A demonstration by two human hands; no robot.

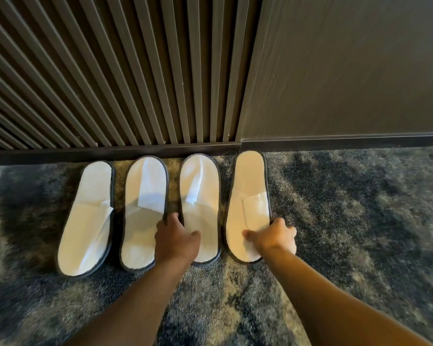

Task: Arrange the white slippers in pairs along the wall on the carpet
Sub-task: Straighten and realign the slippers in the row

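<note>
— Mottled blue-grey carpet (335, 221), short pile, lies nearest; above it, what are the hands doing?

— The left hand (176, 242) pinches the dark-bound edge of the third slipper (200, 193), thumb on its sole. The right hand (276, 237) grips the heel of the fourth slipper (250, 196) likewise.

— And the job?

— Looks nearly done. The first slipper (88, 218) and second slipper (143, 213) lie free; all four are thin, flat, papery white, toes near the dark baseboard (110, 152). The fourth sits slightly further forward, so probably a final nudge. Ribbed slat wall panelling (110, 71) rises behind.

Both hands (176, 239) (275, 237) outstretched, fingers curled.
</note>
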